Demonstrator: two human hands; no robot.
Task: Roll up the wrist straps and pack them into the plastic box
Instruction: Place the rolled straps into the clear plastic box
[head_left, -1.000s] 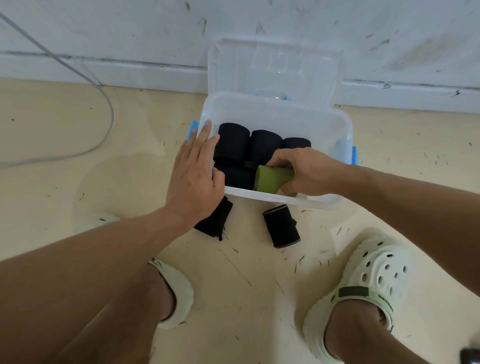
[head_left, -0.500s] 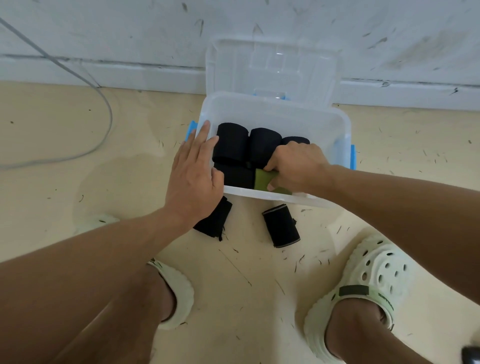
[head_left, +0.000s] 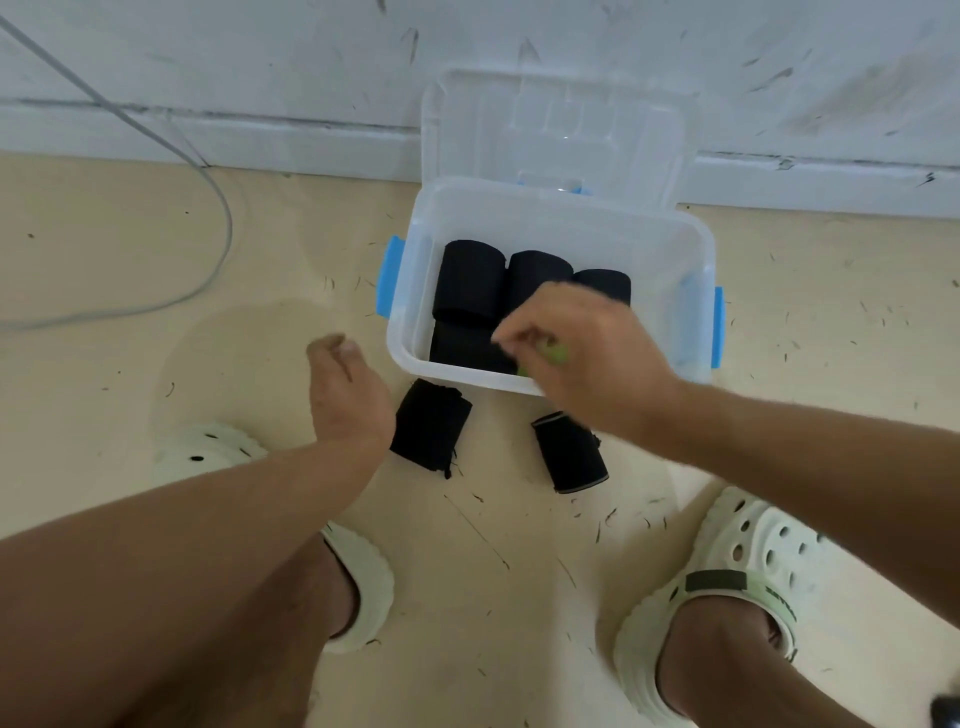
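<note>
Now the right hand (head_left: 587, 358) hovers blurred over the near edge of the plastic box (head_left: 691, 270), fingers loosely curled above the green strap roll (head_left: 555, 354); whether they grip it I cannot tell. Press that roll down snug beside the black rolls (head_left: 470, 280). The left hand (head_left: 345, 395) hangs loosely curled and empty beside the box, near two black straps (head_left: 430, 423) on the floor.

A plain indoor room, most likely in a home. The work happens on a bare beige floor (head_left: 156, 364) strewn with dark specks, beside a scuffed white wall (head_left: 260, 62) with a baseboard (head_left: 260, 150). A grey cable (head_left: 218, 208) trails across, and the person wears pale foam clogs (head_left: 748, 561).
</note>
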